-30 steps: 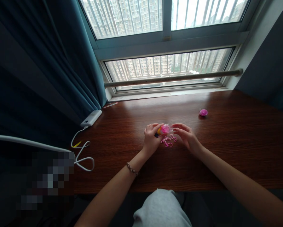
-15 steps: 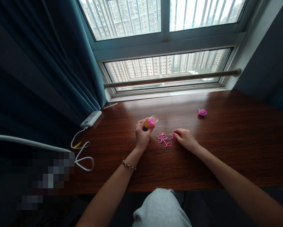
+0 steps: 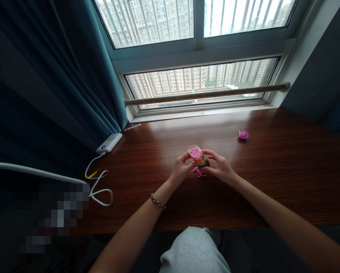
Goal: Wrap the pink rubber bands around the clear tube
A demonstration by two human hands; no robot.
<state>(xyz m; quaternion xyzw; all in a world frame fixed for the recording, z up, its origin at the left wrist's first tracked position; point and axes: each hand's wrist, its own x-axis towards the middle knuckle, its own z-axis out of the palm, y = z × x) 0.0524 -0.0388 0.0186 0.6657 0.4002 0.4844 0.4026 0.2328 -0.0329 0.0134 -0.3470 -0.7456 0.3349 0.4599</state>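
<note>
A small clear plastic jar, with pink contents and a yellow and blue label, is tilted between my hands above the table. My left hand is closed around its left side, fingers behind and thumb in front. On the other side my right hand has its thumb and fingers around the jar's lower part. Small thin pink loops lie on the table just below the jar, mostly hidden by it and my hands. Their exact kind is too small to tell.
A round pink lid lies at the back right of the brown wooden table. On the left sit a white power bank and its looped white cable. Behind the table are a blue curtain and a barred window.
My left hand has carried the jar right, over the pink loops. My right hand has lifted from the loops and taken hold of the jar's right side.
</note>
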